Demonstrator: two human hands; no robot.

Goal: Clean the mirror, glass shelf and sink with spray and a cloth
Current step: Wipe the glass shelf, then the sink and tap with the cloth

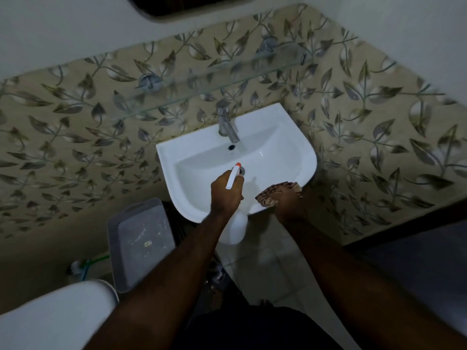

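The left hand (225, 192) wrapped a white plastic spray bottle (236, 224) above the glossy sink (290, 157); the right hand (288, 200) pinched a patterned cloth (269, 195) at its front rim.

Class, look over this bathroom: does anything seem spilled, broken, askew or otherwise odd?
Nothing is clearly spilled or broken. The sink looks intact and the glass shelf sits on its brackets. The grey lidded bin under the sink has smears and specks on its lid, the only untidy spot.

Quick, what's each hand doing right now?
Left hand: closed around the white plastic spray bottle.
Right hand: holding the brown patterned cloth at the white sink rim.
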